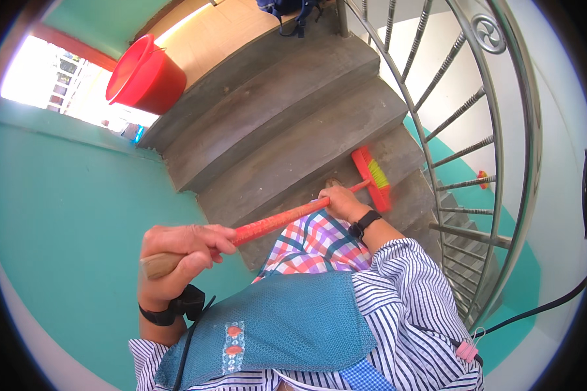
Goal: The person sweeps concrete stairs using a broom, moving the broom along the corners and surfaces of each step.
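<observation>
One broom (306, 210) is seen at the frame's centre, its long axis slanting from lower left to upper right, its red head resting on a grey step (293, 156). It is gripped by two hands: the left hand (179, 251) closed round the wooden handle end, the right hand (341, 202) closed near the head. One red bucket (147, 77) is seen at upper left.

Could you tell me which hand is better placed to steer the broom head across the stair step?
Probably the right hand: it grips the broom low, near the head; the left hand holds the handle's top end.

Broom handle (277, 221) mid-section behind hands.
</observation>
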Available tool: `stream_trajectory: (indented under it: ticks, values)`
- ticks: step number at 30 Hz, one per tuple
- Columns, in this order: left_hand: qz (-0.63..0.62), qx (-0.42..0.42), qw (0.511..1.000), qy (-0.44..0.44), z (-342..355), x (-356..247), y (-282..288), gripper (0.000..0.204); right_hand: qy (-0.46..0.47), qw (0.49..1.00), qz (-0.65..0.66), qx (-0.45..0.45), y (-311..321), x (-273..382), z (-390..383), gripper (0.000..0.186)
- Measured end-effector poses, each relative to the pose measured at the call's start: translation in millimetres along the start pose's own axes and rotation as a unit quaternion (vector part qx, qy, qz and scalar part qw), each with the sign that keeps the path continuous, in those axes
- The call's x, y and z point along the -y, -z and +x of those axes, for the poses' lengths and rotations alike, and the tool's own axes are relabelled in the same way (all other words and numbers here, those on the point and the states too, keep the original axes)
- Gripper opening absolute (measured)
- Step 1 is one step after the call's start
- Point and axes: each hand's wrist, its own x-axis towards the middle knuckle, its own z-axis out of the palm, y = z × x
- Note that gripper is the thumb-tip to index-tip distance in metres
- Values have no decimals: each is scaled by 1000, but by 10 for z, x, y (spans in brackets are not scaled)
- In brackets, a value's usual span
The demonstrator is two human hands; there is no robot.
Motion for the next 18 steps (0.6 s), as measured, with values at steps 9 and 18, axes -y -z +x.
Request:
stream_trajectory:
  ticks: [9, 18]
  values:
    - [-100, -13, 951, -291, -1414, -471, 906, 31, 140, 988, -59, -40, 886, 1570, 105, 9]
    - [-75, -197, 976, -45, -1075, 327, 170, 17, 157, 976, -113, 96, 296, 447, 1052, 3]
